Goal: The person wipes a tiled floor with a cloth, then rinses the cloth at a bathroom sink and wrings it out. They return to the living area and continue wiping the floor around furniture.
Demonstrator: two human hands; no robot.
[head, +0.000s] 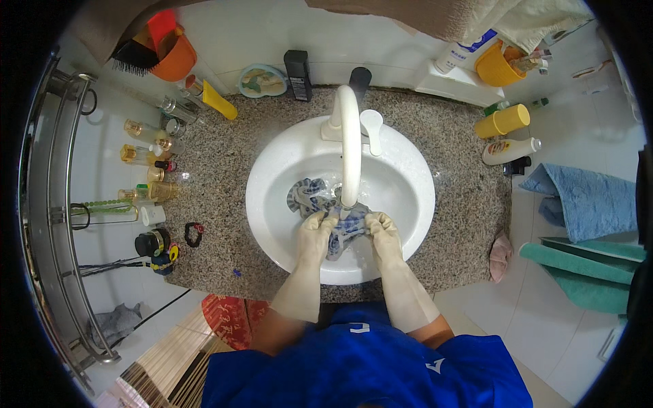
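Both of my hands wear long cream rubber gloves and are over the front half of a white oval washbasin. My left hand grips one side of a wet blue-and-grey patterned cloth, and my right hand grips its other side. The cloth is spread between them, directly beneath the spout of a white curved faucet. Toward the back left, a bunched part of patterned cloth lies in the basin; whether it is the same piece I cannot tell. Water glistens around the drain, partly hidden behind the spout.
Speckled granite counter surrounds the basin. Several small bottles line its left edge, with a dark bracelet nearby. At the back stand a black bottle and a dark cup. A yellow cup and white bottle are at right.
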